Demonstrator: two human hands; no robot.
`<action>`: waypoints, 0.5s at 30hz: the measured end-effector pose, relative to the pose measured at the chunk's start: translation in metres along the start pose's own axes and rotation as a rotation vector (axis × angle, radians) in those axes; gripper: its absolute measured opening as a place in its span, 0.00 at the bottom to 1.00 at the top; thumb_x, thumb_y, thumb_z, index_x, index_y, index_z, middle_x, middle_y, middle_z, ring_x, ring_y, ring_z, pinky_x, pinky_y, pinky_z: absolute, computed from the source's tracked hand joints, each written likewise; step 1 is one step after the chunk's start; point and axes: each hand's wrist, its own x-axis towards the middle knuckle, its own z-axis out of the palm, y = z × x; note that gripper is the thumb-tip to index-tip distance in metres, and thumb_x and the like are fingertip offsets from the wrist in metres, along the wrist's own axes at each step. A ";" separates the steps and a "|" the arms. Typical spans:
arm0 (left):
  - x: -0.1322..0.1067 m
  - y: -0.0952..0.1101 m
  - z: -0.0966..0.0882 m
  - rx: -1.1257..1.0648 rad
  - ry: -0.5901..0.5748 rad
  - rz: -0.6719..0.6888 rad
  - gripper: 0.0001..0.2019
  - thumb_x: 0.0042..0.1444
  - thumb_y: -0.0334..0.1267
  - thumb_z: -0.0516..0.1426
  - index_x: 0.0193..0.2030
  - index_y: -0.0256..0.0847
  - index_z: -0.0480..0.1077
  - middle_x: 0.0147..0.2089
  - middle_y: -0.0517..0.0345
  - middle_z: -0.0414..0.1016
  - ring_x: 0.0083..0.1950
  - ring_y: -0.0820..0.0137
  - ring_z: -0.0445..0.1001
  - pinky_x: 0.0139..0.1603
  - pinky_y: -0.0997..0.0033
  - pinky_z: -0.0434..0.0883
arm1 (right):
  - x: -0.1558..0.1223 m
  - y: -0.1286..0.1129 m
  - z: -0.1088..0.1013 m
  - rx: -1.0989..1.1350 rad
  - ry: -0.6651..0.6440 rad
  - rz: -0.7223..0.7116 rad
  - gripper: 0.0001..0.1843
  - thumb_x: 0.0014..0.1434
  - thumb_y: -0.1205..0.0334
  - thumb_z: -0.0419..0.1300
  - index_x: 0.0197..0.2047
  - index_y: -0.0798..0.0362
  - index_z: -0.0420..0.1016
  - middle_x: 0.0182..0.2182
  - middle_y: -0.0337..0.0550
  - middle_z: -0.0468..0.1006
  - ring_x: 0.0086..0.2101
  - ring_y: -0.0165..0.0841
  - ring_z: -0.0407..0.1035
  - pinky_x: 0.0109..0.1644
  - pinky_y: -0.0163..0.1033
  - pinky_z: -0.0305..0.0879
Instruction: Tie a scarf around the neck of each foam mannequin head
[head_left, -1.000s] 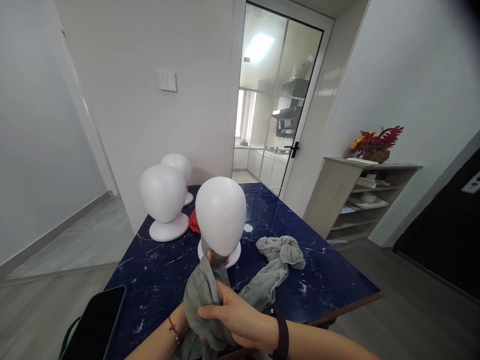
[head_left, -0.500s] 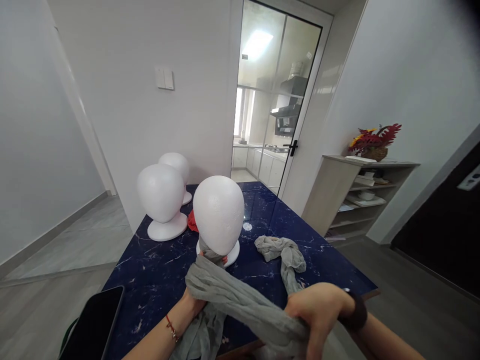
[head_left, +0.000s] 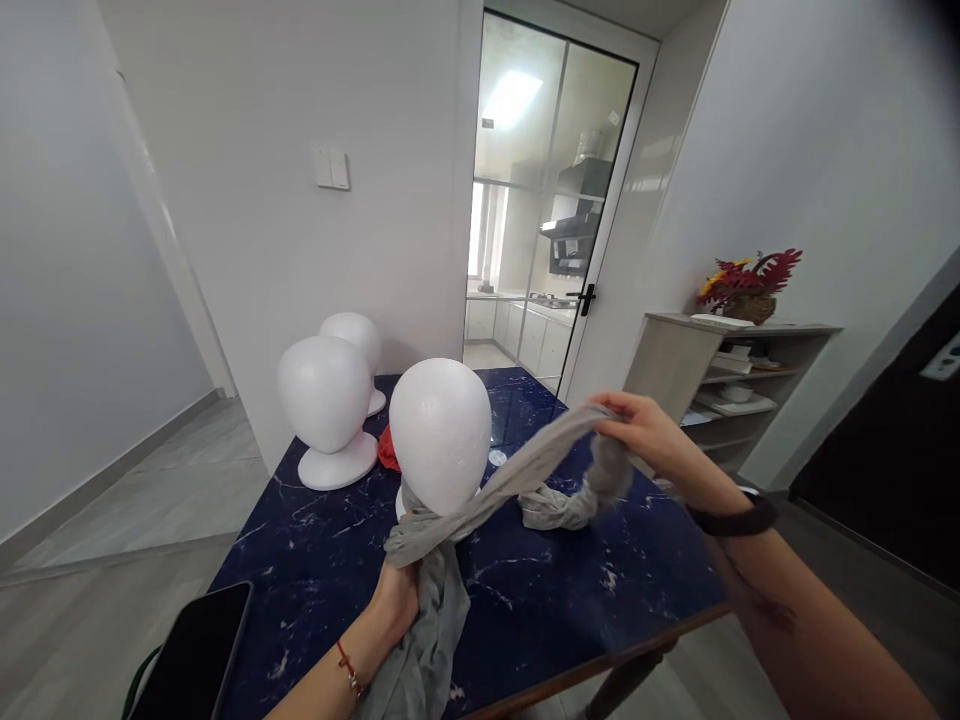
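A white foam mannequin head (head_left: 441, 430) stands on the dark blue marbled table (head_left: 315, 575), with a long grey scarf (head_left: 499, 490) around its neck. My left hand (head_left: 399, 595) is closed on the scarf just below the head's chin; the cloth covers most of its fingers. One end of the scarf hangs down beside that wrist toward the table's front edge. My right hand (head_left: 626, 422) pinches the scarf and holds it raised to the right of the head, pulled into a slanting band. Beyond this grip the cloth drops to a bunched part on the table.
Two more white foam heads, a nearer one (head_left: 324, 395) and a farther one (head_left: 352, 340), stand at the back left. Red cloth (head_left: 388, 448) lies behind the middle head. A phone (head_left: 196, 655) is at the front left. A shelf unit (head_left: 675, 360) stands beyond the table's right side.
My right hand has moved up and away from the table's front edge, lifting the scarf into a raised slanting band. My left hand stays below the head's chin, holding the cloth.
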 end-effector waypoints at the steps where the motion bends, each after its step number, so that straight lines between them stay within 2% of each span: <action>1: 0.000 0.000 -0.001 -0.008 -0.003 -0.001 0.20 0.49 0.43 0.62 0.48 0.38 0.72 0.45 0.49 0.79 0.54 0.56 0.72 0.59 0.58 0.63 | 0.010 -0.015 0.011 0.039 0.097 -0.083 0.14 0.52 0.57 0.59 0.41 0.54 0.75 0.35 0.43 0.77 0.35 0.35 0.70 0.40 0.38 0.66; 4: 0.001 0.001 -0.003 0.002 -0.066 -0.040 0.22 0.49 0.44 0.61 0.50 0.35 0.71 0.47 0.47 0.78 0.56 0.54 0.71 0.57 0.60 0.65 | 0.043 -0.061 0.046 0.106 0.273 -0.373 0.12 0.53 0.63 0.56 0.42 0.52 0.74 0.37 0.41 0.77 0.38 0.33 0.70 0.44 0.39 0.66; 6: 0.002 0.002 -0.002 0.022 -0.080 -0.082 0.24 0.52 0.46 0.60 0.52 0.35 0.70 0.48 0.46 0.78 0.54 0.54 0.72 0.56 0.60 0.67 | 0.071 -0.086 0.068 0.103 0.283 -0.528 0.13 0.54 0.65 0.55 0.42 0.51 0.74 0.39 0.40 0.76 0.40 0.33 0.69 0.47 0.39 0.65; 8: 0.002 0.002 0.001 0.043 -0.014 -0.103 0.24 0.52 0.45 0.60 0.54 0.35 0.69 0.46 0.46 0.78 0.51 0.55 0.74 0.53 0.59 0.69 | 0.102 -0.102 0.087 0.077 0.226 -0.621 0.13 0.54 0.66 0.54 0.43 0.52 0.74 0.40 0.41 0.76 0.42 0.32 0.69 0.49 0.39 0.63; 11: 0.002 0.001 0.005 0.086 0.116 -0.090 0.25 0.49 0.39 0.63 0.55 0.36 0.68 0.46 0.47 0.78 0.48 0.57 0.76 0.50 0.60 0.72 | 0.151 -0.107 0.111 0.038 0.070 -0.621 0.13 0.55 0.65 0.54 0.43 0.56 0.75 0.40 0.43 0.76 0.42 0.31 0.68 0.51 0.38 0.60; 15: -0.001 0.003 0.009 0.124 0.123 -0.090 0.26 0.47 0.38 0.65 0.54 0.34 0.69 0.48 0.44 0.77 0.49 0.59 0.76 0.50 0.64 0.72 | 0.203 -0.093 0.137 0.086 -0.205 -0.443 0.16 0.54 0.62 0.54 0.41 0.62 0.76 0.37 0.43 0.77 0.38 0.29 0.68 0.49 0.36 0.60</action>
